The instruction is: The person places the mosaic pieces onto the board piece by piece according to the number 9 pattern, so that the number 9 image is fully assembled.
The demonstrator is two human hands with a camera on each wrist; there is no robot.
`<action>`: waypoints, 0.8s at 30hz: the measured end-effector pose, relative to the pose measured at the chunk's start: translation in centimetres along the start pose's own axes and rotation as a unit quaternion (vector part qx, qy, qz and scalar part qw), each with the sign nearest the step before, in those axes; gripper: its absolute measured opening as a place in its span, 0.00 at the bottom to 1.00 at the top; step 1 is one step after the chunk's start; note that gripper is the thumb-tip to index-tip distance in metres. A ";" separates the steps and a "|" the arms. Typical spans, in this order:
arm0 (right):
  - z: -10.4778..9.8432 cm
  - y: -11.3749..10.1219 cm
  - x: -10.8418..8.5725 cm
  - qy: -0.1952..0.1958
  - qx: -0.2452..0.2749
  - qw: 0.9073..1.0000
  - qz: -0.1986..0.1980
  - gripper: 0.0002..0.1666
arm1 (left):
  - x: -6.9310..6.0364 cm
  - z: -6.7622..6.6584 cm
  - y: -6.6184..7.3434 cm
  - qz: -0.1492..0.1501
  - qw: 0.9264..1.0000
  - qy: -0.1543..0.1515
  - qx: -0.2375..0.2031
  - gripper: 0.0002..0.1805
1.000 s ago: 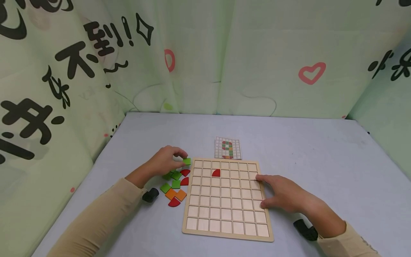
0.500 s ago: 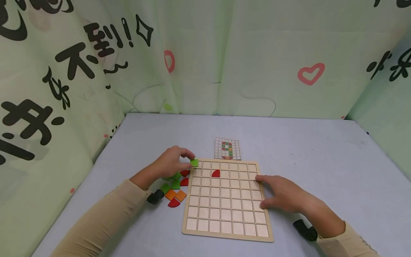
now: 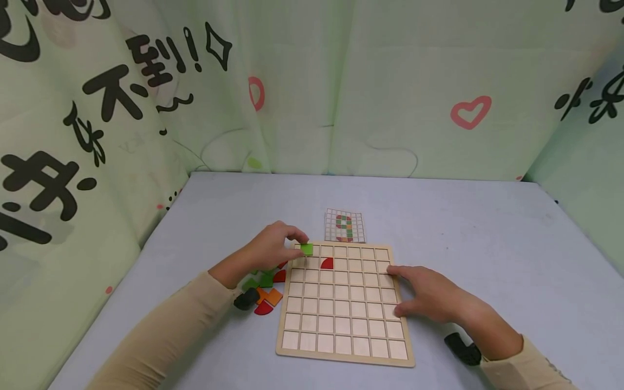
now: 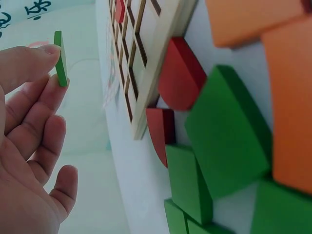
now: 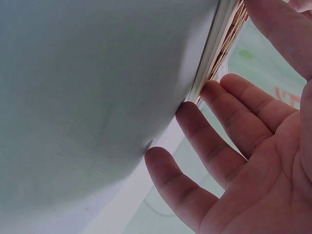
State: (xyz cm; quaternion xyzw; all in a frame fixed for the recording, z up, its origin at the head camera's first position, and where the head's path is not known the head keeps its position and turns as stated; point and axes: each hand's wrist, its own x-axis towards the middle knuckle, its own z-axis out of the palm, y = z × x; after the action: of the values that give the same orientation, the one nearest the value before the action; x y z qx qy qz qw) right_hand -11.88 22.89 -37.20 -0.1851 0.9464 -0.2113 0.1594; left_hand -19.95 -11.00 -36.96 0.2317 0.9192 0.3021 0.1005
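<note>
Between thumb and fingertips my left hand (image 3: 274,246) pinches a green square (image 3: 306,249) above the upper left cells of the wooden grid board (image 3: 345,360); the left wrist view shows this green square (image 4: 60,59) edge-on, clear of the board. One red quarter piece (image 3: 327,263) lies in a cell of the second row. My right hand (image 3: 434,292) rests its thumb and a fingertip on the board's right edge, fingers spread. Left of the board lie loose green, red and orange pieces, such as an orange square (image 3: 274,297), partly covered by the left hand and wrist.
Behind the board a small printed card (image 3: 344,225) shows a coloured grid pattern. Black wrist devices sit under both wrists. A pale cloth with dark characters and red hearts hangs around the white table (image 3: 453,227).
My left hand has moved right with the green square, from beside the board's upper left corner to over its top row. The right hand stays at the right edge.
</note>
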 end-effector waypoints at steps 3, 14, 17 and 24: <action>0.1 -0.1 0.0 -0.001 0.005 1.000 0.004 0.48 | 0.2 0.1 0.4 0.002 1.000 -0.007 -0.002 0.13; 0.0 -0.2 -0.1 -0.001 0.001 1.000 0.001 0.48 | 0.9 1.1 1.1 0.017 1.000 -0.015 -0.015 0.15; 0.0 -0.2 -0.1 -0.001 0.003 1.000 0.003 0.48 | 1.1 1.3 1.4 0.020 0.999 -0.021 -0.019 0.15; -0.1 -0.1 -0.1 -0.001 -0.003 1.000 -0.001 0.49 | 1.5 1.7 1.9 0.022 0.999 -0.030 -0.026 0.14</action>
State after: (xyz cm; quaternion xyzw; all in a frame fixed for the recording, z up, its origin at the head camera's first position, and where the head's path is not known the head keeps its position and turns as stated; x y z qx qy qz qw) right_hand -11.77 22.87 -37.02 -0.1866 0.9467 -0.2085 0.1595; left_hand -20.02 -8.06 -37.20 0.2581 0.9022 0.3212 0.1272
